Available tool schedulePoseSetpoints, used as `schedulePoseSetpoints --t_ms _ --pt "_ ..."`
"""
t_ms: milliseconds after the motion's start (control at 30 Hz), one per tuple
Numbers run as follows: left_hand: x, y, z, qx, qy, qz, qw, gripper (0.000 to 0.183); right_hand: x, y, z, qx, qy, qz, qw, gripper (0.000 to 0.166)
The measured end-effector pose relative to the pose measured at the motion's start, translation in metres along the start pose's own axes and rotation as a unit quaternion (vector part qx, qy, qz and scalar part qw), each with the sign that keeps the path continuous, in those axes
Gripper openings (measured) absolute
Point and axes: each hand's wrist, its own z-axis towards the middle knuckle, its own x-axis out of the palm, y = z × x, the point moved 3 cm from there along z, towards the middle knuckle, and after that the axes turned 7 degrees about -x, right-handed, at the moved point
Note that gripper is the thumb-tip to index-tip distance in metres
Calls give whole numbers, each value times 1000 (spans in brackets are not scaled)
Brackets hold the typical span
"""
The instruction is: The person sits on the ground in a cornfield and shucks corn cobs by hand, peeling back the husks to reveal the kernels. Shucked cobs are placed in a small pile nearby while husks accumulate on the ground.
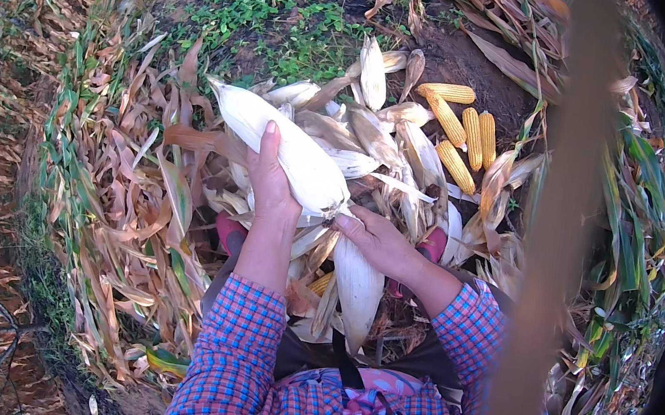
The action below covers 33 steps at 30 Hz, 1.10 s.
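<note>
An ear of corn in pale inner husk (290, 145) lies tilted across my left hand (273, 178), its tip pointing up and left. My left fingers wrap beneath it, with the thumb along its side. At the stalk end, my right hand (375, 238) pinches the base of a husk leaf. That peeled husk leaf (357, 289) hangs down below my fingers towards my lap. The kernels of the held ear are hidden by husk. Under both hands lies a heap of unhusked ears and loose husks (373, 134).
Several bare yellow corn cobs (448, 119) rest on the soil beyond the heap. Another yellow cob (321, 283) shows between my legs. Dry corn stalks (138, 201) lie at the left, more stalks (629, 202) at the right. A blurred upright strip (555, 237) crosses the view.
</note>
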Motion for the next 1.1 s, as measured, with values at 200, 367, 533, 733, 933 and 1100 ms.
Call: schedulePoseSetpoints --t_ms 200,367,533,733,933,1100 --pt "8 -8 -13 -40 -130 -1 991 61 -7 17 2 -111 -61 -394 910 46" --pt "-11 7 4 -45 -36 -23 998 63 -17 20 4 -152 -87 -418 891 36" --pt "0 0 -4 -81 -39 -80 993 58 -16 27 1 -161 -99 -390 901 31" --pt "-1 0 -5 -98 -64 -105 988 54 -7 34 3 -103 -77 -442 888 35" --pt "-15 10 13 -65 -26 -28 997 59 -8 15 6 -87 -11 -274 958 41" --pt "-8 6 6 -96 16 -77 992 58 -2 20 -4 68 33 177 981 43"
